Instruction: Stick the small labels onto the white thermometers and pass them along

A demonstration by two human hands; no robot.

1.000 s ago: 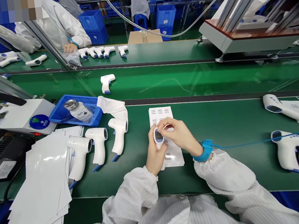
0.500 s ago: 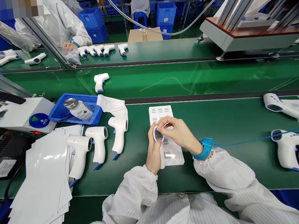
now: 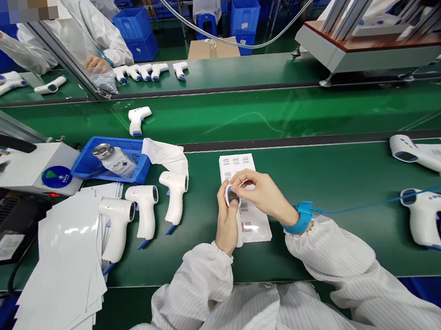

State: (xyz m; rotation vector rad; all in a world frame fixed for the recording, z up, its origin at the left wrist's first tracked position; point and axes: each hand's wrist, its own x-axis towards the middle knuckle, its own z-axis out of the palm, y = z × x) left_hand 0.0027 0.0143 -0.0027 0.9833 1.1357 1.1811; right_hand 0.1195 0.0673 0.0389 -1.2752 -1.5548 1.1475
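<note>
Far left, a white bench unit [image 3: 32, 172] with a round blue sticker stands beside a blue plastic tray [image 3: 85, 173] holding a metal-capped labelled bottle [image 3: 114, 160], both apparently kept within easy reach of the seat. In front of them lies a loose, fanned stack of white sheets [image 3: 57, 276], perhaps spread so that one can be drawn off at a time. Right of the stack, three white infrared thermometers [image 3: 144, 209] lie side by side on the green bench belt [image 3: 326, 173], their blue-based handles angled toward the worker, next to a crumpled white cloth [image 3: 167, 158]. Centre: a barcode label sheet [image 3: 236, 165] lies flat directly beneath the hands, seemingly positioned as the working spot. The left hand [image 3: 225, 218] is closed round a fourth thermometer [image 3: 231, 196], held above the sheet with its display end up, a grip that appears to steady it for close handling. The right hand [image 3: 262, 197] is brought together with it, thumb and fingertips [image 3: 242, 181] pinched at the display end; whether anything thin lies between them cannot be told. A blue wrist strap [image 3: 300, 218] on the right wrist, probably for antistatic grounding, trails a blue cord [image 3: 389, 200] rightward toward further thermometers [image 3: 426, 217] at the far right.
</note>
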